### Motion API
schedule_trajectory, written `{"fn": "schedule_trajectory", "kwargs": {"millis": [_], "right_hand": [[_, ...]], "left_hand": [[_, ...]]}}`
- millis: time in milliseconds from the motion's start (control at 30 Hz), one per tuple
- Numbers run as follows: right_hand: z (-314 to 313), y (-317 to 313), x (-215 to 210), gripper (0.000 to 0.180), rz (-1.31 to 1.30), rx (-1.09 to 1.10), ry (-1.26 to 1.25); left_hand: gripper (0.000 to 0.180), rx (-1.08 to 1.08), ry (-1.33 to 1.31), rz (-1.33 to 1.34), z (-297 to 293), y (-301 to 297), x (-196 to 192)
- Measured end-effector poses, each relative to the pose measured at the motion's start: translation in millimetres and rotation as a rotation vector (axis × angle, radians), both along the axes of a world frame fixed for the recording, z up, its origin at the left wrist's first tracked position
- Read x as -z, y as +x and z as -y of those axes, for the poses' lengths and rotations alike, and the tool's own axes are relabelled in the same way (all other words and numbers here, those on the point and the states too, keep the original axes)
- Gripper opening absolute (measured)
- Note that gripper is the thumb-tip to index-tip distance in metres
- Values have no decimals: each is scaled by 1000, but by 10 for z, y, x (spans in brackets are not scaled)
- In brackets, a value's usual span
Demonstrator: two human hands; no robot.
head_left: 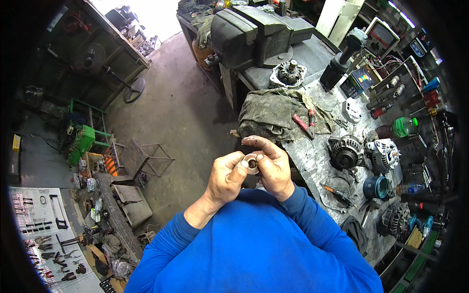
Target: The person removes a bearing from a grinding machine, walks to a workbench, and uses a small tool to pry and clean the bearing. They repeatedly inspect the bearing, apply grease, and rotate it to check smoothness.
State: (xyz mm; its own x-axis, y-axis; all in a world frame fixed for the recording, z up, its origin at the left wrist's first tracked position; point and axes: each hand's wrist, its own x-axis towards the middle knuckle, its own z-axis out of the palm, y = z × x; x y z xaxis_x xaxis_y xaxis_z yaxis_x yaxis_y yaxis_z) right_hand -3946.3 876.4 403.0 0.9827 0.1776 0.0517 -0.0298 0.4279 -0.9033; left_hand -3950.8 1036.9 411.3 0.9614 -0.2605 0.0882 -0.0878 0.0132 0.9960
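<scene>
Close in front of my chest, both hands grip a small round metal ring [251, 164] with a dark hole in its middle; it looks like a bearing, though I cannot be sure. My left hand [226, 177] pinches its left side between thumb and bent fingers. On the other side my right hand [273, 168] presses with thumb and fingers, its index finger arched above the ring. The ring is held up off the bench, its face turned toward me. Fingers cover part of its rim.
To the right, a metal workbench [312, 168] bears a rag [273, 110], red-handled pliers [304, 126], alternators [346, 151], a screwdriver [337, 194] and a blue cup [375, 187]. A large vise [254, 36] stands at the far end. A metal stand [146, 156] is on the floor at left.
</scene>
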Motion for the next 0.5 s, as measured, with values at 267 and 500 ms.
{"fn": "schedule_trajectory", "kwargs": {"millis": [267, 500], "right_hand": [[-108, 45, -69, 63, -9, -324, -111], [-234, -31, -57, 54, 114, -261, -12]], "left_hand": [[32, 229, -127, -160, -421, 2, 49], [32, 253, -180, -75, -479, -33, 36]]}}
